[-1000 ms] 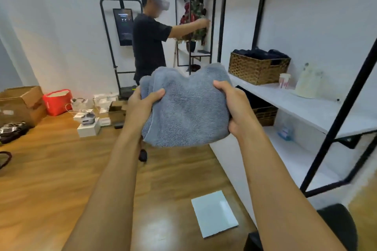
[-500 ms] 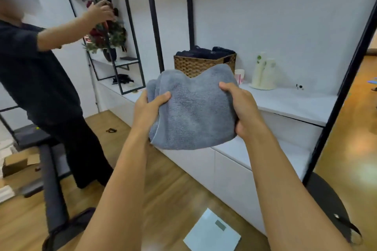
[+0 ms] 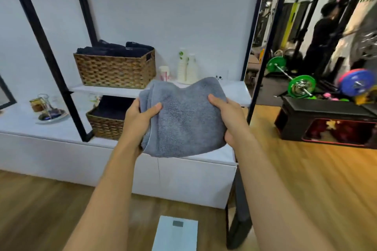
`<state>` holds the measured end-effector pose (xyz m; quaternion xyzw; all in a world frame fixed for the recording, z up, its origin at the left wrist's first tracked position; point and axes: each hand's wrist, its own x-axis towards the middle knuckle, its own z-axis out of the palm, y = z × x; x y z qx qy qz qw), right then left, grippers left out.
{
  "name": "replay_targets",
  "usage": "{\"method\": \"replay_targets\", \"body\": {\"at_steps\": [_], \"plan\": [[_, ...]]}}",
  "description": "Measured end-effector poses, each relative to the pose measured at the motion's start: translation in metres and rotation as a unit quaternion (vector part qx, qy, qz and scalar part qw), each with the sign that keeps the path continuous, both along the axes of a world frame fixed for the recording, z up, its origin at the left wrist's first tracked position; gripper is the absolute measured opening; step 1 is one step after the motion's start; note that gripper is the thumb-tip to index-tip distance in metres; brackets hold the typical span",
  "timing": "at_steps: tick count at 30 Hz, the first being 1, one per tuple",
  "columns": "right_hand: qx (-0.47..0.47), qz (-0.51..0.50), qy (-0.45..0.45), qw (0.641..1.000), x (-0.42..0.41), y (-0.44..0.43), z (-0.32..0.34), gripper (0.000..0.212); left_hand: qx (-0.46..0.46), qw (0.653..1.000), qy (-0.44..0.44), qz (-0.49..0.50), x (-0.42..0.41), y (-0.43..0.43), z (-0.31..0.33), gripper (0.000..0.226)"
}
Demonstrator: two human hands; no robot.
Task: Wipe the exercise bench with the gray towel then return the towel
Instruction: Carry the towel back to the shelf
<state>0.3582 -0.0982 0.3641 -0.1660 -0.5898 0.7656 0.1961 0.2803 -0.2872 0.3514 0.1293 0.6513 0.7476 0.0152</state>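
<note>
Cloth check: folded gray terry towel, soft, light, floppy; your left hand pinches its 9 o'clock edge, right hand 3 o'clock.

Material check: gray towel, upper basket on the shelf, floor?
The gray towel looks like plush terry or microfibre: matte, fuzzy nap, soft folds. The upper basket is woven wicker or similar fibre, brown, checkered weave showing. The floor looks like wood or laminate: plank grain, slight sheen; can't tell which.
</note>
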Motion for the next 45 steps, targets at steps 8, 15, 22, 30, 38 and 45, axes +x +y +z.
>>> {"method": "replay_targets", "body": {"at_steps": [8,15,22,30,38,45], "plan": [[0.005,-0.099,-0.038,0.994,-0.036,0.019,-0.024,0.010,0.001,0.997,-0.030,-0.069,-0.060,0.037,-0.028,0.021],[-0.015,-0.081,-0.081,0.993,-0.105,0.085,-0.113,0.018,-0.006,0.994,-0.086,-0.060,-0.128,0.095,-0.115,0.030],[-0.022,-0.089,-0.133,0.987,-0.196,0.148,-0.238,0.018,-0.029,0.989,-0.134,-0.051,-0.216,0.163,-0.237,0.026],[0.014,-0.128,-0.121,0.984,-0.293,0.219,-0.389,0.021,-0.018,0.990,-0.112,-0.078,-0.323,0.241,-0.389,0.025],[0.159,-0.170,-0.173,0.957,-0.389,0.311,-0.493,0.020,-0.094,0.989,-0.048,-0.100,-0.431,0.326,-0.494,0.066],[0.264,-0.193,-0.197,0.924,-0.452,0.335,-0.531,0.029,-0.155,0.987,0.008,-0.033,-0.487,0.362,-0.540,0.060]]}}
